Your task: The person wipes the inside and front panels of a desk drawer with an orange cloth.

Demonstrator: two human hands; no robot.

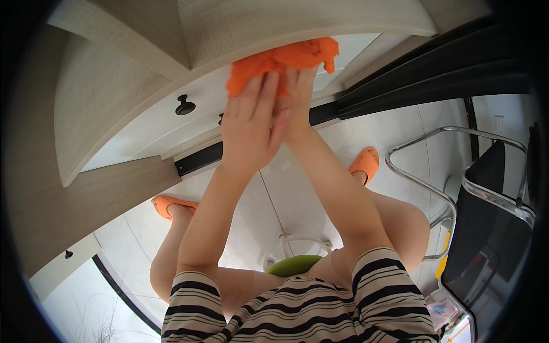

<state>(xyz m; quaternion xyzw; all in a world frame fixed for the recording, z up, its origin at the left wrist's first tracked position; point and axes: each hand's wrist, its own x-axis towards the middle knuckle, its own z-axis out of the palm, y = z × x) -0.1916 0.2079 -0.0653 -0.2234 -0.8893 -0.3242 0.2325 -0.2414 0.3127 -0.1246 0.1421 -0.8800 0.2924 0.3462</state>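
Note:
A crumpled orange cloth [281,58] lies against the white drawer front [203,81], just under the curved edge of a wood-grain top [274,21]. My left hand [251,113] holds the cloth's left part, with fingertips pressed into it. Close beside it, my right hand [299,96] has its fingers at the cloth's middle and right, partly hidden by the folds. A round black knob [185,105] sticks out of the drawer front, to the left of my hands. Lower down, a second knob [221,118] is mostly covered by my left hand.
A chair with a chrome frame [454,206] and black mesh stands to the right. Beneath me is a green stool seat [294,266] on a white base with casters. Another wood-grain cabinet panel [107,201] runs along the left. Pale tiles [274,201] cover the floor.

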